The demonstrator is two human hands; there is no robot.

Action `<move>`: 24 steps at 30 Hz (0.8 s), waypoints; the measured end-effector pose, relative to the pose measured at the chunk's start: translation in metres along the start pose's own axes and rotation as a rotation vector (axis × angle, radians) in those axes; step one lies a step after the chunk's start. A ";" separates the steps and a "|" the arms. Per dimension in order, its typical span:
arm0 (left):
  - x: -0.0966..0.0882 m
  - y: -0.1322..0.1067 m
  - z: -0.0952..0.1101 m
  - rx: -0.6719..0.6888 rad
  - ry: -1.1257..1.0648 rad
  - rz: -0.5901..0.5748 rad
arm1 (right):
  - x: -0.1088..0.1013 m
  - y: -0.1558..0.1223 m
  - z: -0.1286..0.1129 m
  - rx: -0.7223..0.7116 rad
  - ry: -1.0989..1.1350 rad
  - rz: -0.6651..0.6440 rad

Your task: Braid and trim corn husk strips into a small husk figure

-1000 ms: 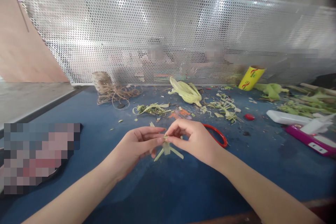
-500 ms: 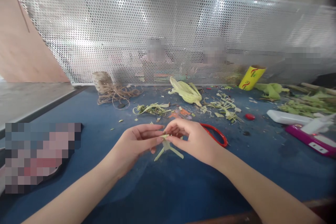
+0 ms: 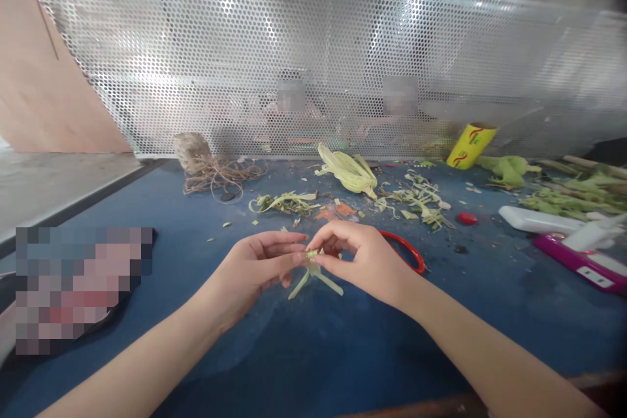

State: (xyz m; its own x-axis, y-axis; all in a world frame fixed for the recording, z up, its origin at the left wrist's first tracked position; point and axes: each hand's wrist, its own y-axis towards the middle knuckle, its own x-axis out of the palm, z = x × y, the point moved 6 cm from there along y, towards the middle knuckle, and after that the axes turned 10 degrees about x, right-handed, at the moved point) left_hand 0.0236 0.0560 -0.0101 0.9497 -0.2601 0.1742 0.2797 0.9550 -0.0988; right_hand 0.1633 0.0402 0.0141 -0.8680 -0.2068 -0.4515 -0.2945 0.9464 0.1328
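Note:
Over the middle of the blue table, my left hand and my right hand meet fingertip to fingertip. Between them is a small pale-green corn husk figure, with two narrow strips hanging below it like legs. Thumb and fingers of each hand pinch its upper end, which they partly cover. Behind my right hand lies a red loop, its far part hidden. Just beyond the hands are orange scraps and shredded husk strips. A larger piece of corn husk lies farther back.
A perforated metal screen closes off the back, with people behind it. Twine lies back left; a yellow tube leans back right. At right are a purple-and-white device, a red object and green leaves. A blurred-out item sits left.
My fingers have shifted slightly at the top of the husk figure, and a little more of its crumpled upper end shows. The view has drifted slightly; the objects on the table stay put.

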 end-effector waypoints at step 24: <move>0.008 -0.019 0.033 0.792 0.711 0.008 | 0.001 0.006 0.008 0.183 0.321 -0.002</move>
State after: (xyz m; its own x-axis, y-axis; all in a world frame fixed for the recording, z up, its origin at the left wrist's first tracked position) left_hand 0.0212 0.0404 0.0259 0.8867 -0.0327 -0.4611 0.3450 0.7107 0.6131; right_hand 0.1637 0.0481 0.0075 -0.9573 -0.2482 -0.1483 -0.2448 0.9687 -0.0405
